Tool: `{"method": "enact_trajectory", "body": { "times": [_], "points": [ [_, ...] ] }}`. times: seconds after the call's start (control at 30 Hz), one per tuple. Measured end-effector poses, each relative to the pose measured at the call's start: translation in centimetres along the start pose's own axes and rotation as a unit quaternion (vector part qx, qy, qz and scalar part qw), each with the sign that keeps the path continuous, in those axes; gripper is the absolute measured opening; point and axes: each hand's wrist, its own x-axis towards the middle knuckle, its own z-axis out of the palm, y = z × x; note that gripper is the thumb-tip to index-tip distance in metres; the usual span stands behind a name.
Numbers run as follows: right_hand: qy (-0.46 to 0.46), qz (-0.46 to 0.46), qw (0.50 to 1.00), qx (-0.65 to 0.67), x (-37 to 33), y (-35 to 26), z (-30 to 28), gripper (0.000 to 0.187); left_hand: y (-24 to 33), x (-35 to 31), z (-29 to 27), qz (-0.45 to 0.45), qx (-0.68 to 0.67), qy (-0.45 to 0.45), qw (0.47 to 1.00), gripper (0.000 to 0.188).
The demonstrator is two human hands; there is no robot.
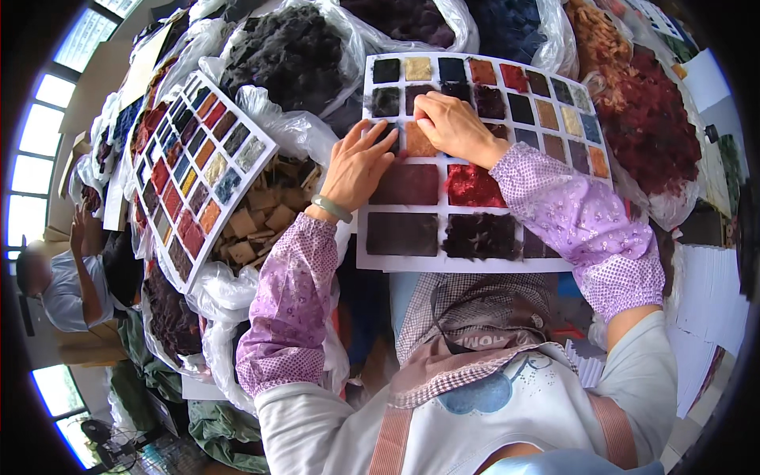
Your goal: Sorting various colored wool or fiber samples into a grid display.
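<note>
A white sample card [400,264] with rows of coloured fuzzy swatches lies before me. My left hand [356,168] rests on its left part with fingers spread, the fingertips at a dark swatch. My right hand [457,128] is closed, its fingers curled and pressed together over an orange-brown swatch [419,142]; whatever they may hold is hidden. Below the hands, a bright red swatch [473,186] and a ragged dark tuft [480,236] sit beside smooth maroon and dark squares. My right forearm covers part of the card's right side.
Another swatch card [266,150] leans at the left, beside brown square pieces [273,212]. Plastic bags of black fibre [285,59] and dark red fibre [653,127] surround the card. Stacked white sheets [708,293] stand at the right. Another person [75,277] is at the far left.
</note>
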Motion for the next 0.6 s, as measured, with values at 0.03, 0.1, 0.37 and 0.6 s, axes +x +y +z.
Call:
{"method": "enact_trajectory", "body": {
  "times": [0.03, 0.1, 0.37, 0.6],
  "points": [
    [0.006, 0.003, 1.0, -0.003, -0.4, 0.0, 0.0, 0.007, 0.0, -0.1, 0.0, -0.007, -0.003, -0.019, 1.0, 0.037],
    [-0.023, 0.001, 1.0, -0.004, -1.5, -0.2, -0.6, 0.008, 0.5, -0.3, 0.3, -0.039, 0.006, -0.068, 0.997, 0.046],
    [-0.029, -0.138, 0.984, -0.111, -1.8, -1.1, -1.1, 0.01, 1.9, -1.6, 0.2, -0.118, 0.014, -0.084, 0.989, 0.047],
    [-0.096, -0.011, 0.995, 0.032, 2.8, -5.6, -0.8, 0.019, -1.6, -10.4, -10.2, -0.275, 0.118, 0.391, 0.871, 0.052]
  ]
}}
